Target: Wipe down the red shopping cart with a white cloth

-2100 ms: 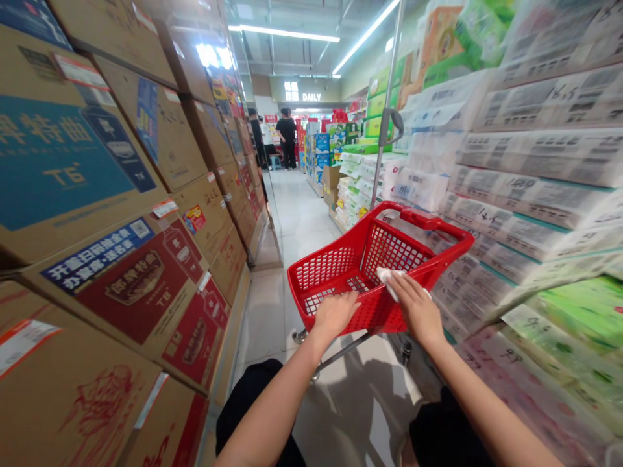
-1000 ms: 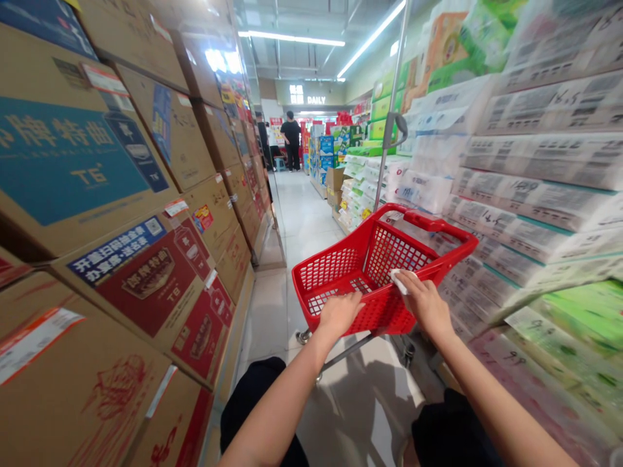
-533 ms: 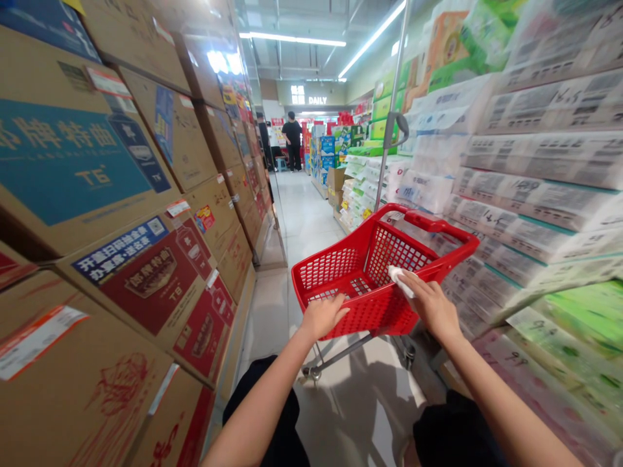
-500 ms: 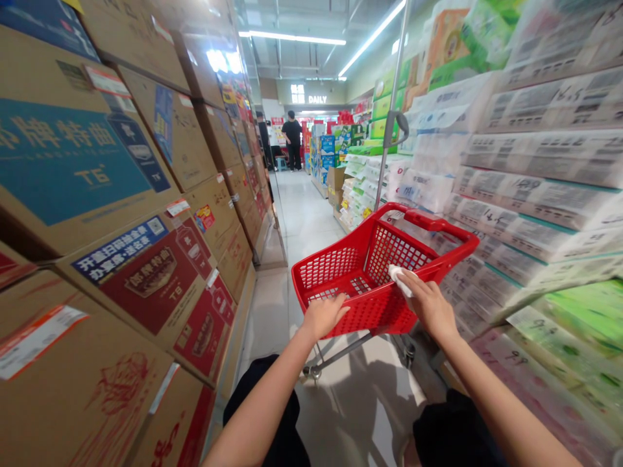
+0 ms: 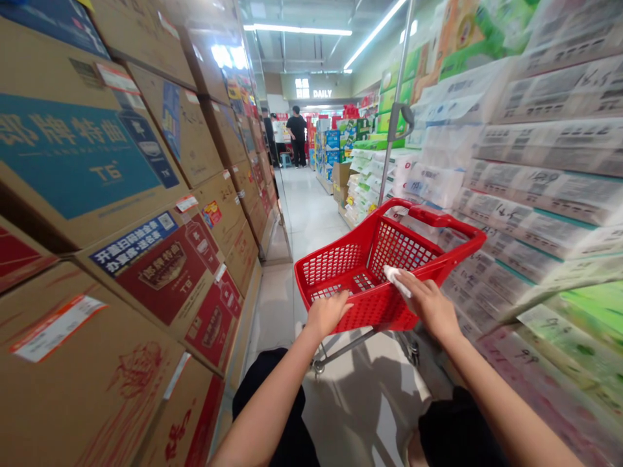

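Note:
A red plastic shopping cart (image 5: 384, 312) on grey metal legs with casters stands before me, its basket walls full of square holes. My left hand (image 5: 327, 314) is closed over the near top rim, fingers curled over the edge. A white cloth or tissue (image 5: 398, 280) is bunched under the fingers of my right hand (image 5: 432, 309), which presses it against the same rim further right. Part of the cloth is hidden by that hand. The cart's handle (image 5: 440, 219) lies beyond my right hand, untouched.
Stacked cardboard cartons (image 5: 111, 155) wall the left side. Packs of tissue paper (image 5: 549, 143) pile up close on the right. A metal pole (image 5: 395, 97) rises behind the cart. People in dark clothes (image 5: 296, 133) stand far down the aisle (image 5: 314, 201).
My right hand and the cloth have shifted slightly left along the rim. My left hand stays on the rim. The view has turned slightly to the left.

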Motion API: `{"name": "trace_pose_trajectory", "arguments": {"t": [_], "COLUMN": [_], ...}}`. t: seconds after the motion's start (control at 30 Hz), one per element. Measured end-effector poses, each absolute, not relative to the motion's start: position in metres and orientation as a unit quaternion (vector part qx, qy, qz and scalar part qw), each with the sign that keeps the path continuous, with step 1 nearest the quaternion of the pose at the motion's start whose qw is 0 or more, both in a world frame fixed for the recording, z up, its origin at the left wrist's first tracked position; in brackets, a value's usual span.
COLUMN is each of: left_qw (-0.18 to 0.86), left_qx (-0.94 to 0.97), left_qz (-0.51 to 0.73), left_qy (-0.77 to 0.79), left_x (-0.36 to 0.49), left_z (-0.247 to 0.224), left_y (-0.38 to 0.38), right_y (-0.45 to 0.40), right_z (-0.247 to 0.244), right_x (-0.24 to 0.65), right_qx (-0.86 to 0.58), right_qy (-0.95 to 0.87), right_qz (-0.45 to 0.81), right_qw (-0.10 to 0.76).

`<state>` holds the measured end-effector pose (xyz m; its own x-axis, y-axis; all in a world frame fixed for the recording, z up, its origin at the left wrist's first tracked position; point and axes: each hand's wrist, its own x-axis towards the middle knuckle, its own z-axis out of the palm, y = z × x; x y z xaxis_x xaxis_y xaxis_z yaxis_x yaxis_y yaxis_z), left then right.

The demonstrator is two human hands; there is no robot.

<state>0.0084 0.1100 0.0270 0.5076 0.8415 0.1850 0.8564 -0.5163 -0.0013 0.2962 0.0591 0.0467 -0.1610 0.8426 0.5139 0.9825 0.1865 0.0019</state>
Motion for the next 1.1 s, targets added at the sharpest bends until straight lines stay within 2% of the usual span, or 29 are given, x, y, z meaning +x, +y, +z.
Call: {"name": "trace_pose_trajectory", "arguments": {"t": [0.13,0.27,0.37,0.57,0.83,1.1], "left_qw": [0.043,0.043,0.046,0.055,0.066,0.057], "left_qx": [-0.87,-0.869,-0.864,-0.859,-0.858,-0.85], "left_qz": [-0.087,-0.087,-0.085,-0.086,-0.082,-0.075], "left_qy": [-0.484,-0.486,-0.494,-0.502,-0.502,-0.518], "left_x": [0.015,0.018,0.016,0.018,0.023,0.027], "left_z": [0.03,0.032,0.032,0.029,0.03,0.031], "left_y": [0.107,0.104,0.102,0.095,0.081,0.069], "right_y": [0.057,0.049,0.049,0.052,0.035,0.044], "right_z": [0.039,0.034,0.04,0.045,0.039,0.047], "right_x": [0.271,0.233,0.249,0.285,0.238,0.294], "right_qx": [-0.625,-0.555,-0.548,-0.634,-0.54,-0.622], "right_qy": [-0.729,-0.796,-0.801,-0.716,-0.808,-0.724], "right_qz": [-0.171,-0.133,-0.142,-0.186,-0.115,-0.165], "right_qw": [0.22,0.202,0.196,0.225,0.207,0.247]}}
